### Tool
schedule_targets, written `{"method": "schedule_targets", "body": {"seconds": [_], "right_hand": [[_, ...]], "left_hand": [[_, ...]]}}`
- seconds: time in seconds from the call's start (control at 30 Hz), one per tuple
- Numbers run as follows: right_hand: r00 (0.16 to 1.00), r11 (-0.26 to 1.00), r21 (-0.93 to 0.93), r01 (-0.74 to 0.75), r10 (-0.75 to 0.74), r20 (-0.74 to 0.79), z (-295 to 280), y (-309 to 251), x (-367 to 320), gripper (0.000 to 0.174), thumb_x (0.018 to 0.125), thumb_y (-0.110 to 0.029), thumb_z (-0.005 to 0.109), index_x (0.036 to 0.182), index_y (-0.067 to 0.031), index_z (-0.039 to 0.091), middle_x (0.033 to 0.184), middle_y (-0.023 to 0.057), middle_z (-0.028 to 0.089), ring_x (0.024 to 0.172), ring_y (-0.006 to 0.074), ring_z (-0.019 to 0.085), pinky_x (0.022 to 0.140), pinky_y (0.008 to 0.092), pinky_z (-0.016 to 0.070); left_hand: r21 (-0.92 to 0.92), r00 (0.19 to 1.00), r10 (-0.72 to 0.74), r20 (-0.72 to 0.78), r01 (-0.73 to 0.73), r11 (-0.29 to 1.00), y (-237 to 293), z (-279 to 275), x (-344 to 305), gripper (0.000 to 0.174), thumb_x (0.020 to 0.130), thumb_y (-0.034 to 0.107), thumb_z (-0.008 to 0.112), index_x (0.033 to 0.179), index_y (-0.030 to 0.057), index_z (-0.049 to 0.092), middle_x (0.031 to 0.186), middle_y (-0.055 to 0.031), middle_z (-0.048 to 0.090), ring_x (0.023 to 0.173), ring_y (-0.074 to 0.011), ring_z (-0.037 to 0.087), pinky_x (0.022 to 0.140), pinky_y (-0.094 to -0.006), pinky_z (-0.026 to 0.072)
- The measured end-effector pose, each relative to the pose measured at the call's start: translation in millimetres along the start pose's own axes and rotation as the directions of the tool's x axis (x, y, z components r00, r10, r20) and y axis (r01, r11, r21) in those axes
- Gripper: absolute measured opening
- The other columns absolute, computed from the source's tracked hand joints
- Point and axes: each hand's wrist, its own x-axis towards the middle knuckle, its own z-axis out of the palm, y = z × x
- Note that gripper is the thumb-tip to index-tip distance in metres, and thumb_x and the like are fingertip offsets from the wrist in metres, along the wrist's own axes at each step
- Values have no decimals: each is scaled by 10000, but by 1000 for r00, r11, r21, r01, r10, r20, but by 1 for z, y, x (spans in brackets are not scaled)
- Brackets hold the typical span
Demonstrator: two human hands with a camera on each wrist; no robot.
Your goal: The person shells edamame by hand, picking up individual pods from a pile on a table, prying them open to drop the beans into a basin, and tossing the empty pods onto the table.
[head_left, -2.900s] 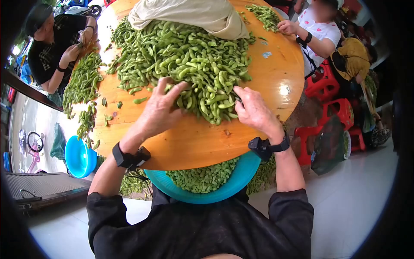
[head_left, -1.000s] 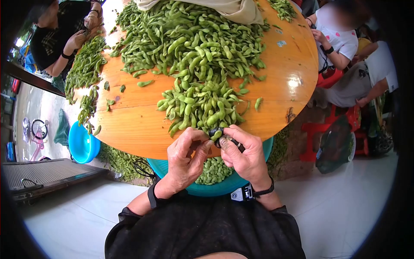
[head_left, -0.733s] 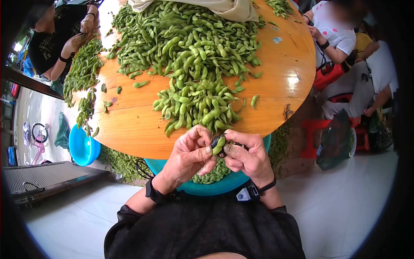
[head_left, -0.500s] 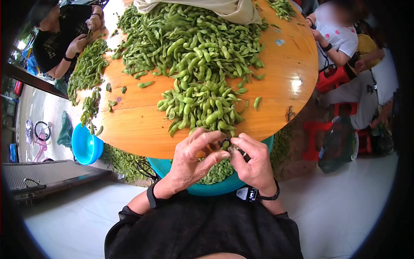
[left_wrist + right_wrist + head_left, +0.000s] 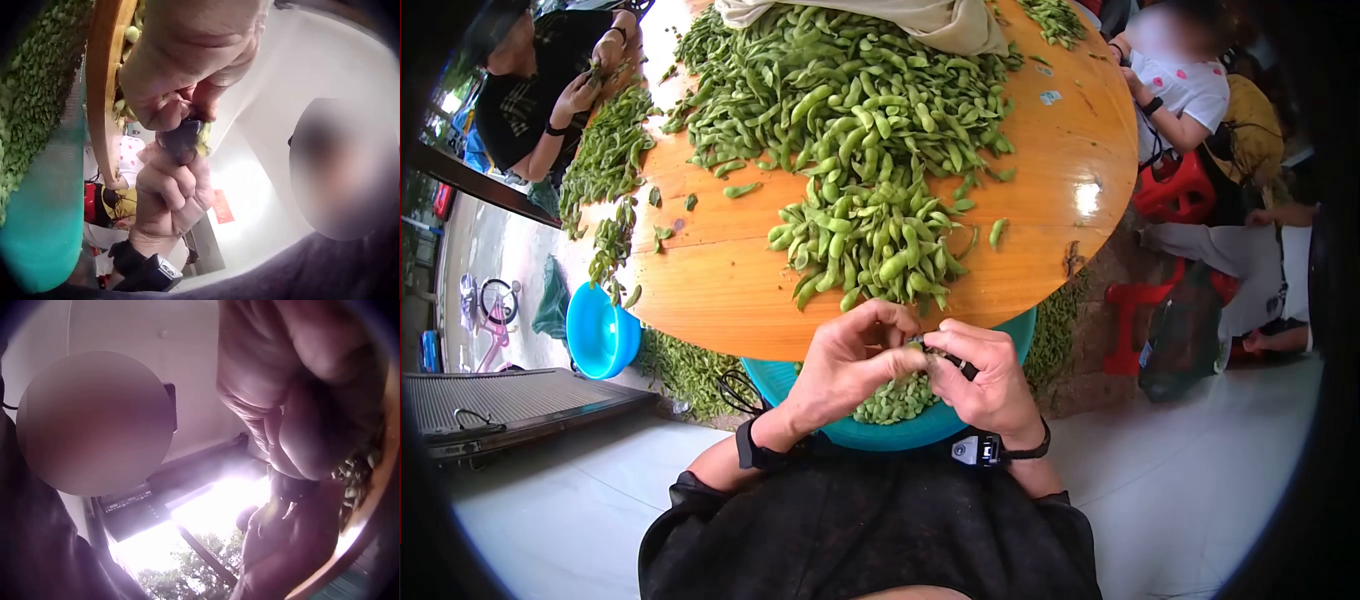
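Both hands meet over the table's front edge around a green soybean pod (image 5: 204,140), mostly hidden by fingers. My left hand (image 5: 850,358) pinches it between thumb and fingertips. From the other side my right hand (image 5: 985,378) grips it, fingers curled. A shiny black piece (image 5: 182,139) sits between the two hands' fingertips, beside the pod. Directly ahead lies a small heap of whole pods (image 5: 870,240), joining a larger pile (image 5: 820,110) behind. Below the hands, a teal basin (image 5: 900,438) holds shelled green beans (image 5: 895,402).
A beige cloth (image 5: 880,18) covers the far end of the pile on the wooden table (image 5: 710,290). Other people sit left and right, one handling pods. A blue basin (image 5: 600,335) stands at left; red stools (image 5: 1175,190) and a dark mesh bag (image 5: 1182,340) stand at right.
Earlier both hands were spread in the pile; a small heap has since been drawn toward the front edge. The hands came together on a pod, which has turned largely out of sight between the fingers.
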Motion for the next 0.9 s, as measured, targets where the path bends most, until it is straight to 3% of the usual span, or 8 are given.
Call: {"method": "schedule_targets", "body": {"seconds": [0.07,0.13,0.23,0.3,0.4,0.63,0.7,0.9], "right_hand": [[991,982,-162,95,-108,-73,5,-1,2,165,831,37,643,994,67,640,779,132,587,640,250,616,564,320,468],[959,931,-282,230,-266,-95,8,-6,4,130,832,50,628,954,95,622,735,116,544,582,185,564,510,284,414],[956,931,-293,218,-265,-129,13,-10,0,153,814,62,624,965,85,630,745,130,555,609,220,566,537,304,426],[951,922,-320,217,-275,-145,18,-9,-2,153,810,65,623,962,81,631,745,129,556,604,222,564,536,307,427],[946,912,-368,184,-266,-186,19,-8,-4,152,802,71,620,954,73,633,743,127,555,601,227,563,538,314,431],[918,884,-451,124,-275,-287,24,-5,-9,181,801,74,618,980,58,626,793,149,566,643,300,589,567,353,461],[893,860,-495,127,-316,-320,34,-3,-7,192,801,74,618,992,52,625,816,156,567,656,313,593,580,362,469],[832,740,-656,150,-453,-320,63,1,1,291,803,97,617,1090,52,595,878,163,510,689,328,574,590,380,475]], "left_hand": [[312,967,235,-94,-196,930,-11,3,0,222,882,211,761,954,38,643,722,57,569,603,-31,494,527,-209,390],[370,968,243,-63,-203,907,-14,-2,-3,283,875,224,769,990,7,627,678,41,588,575,-43,522,497,-250,417],[543,961,266,-69,-188,819,-4,3,-9,292,880,192,757,1027,-12,609,674,-35,635,581,-87,592,501,-295,446],[725,937,347,35,-263,637,3,6,-12,241,907,127,707,1065,-19,597,687,-124,647,590,-179,651,516,-335,471],[812,901,414,127,-335,479,-5,3,-10,194,956,67,613,1132,-12,592,624,-69,591,546,-144,618,501,-280,463],[790,938,325,122,-290,540,7,13,-13,256,976,52,559,1224,-10,538,670,-123,597,580,-216,610,552,-330,473],[451,999,4,-48,18,893,11,12,-13,245,1025,97,475,1235,-15,536,681,-80,558,599,-154,559,580,-302,463],[513,931,294,-215,-148,845,-14,20,-2,246,1006,59,396,1183,-21,547,768,-69,555,684,-107,500,627,-263,444]]}}
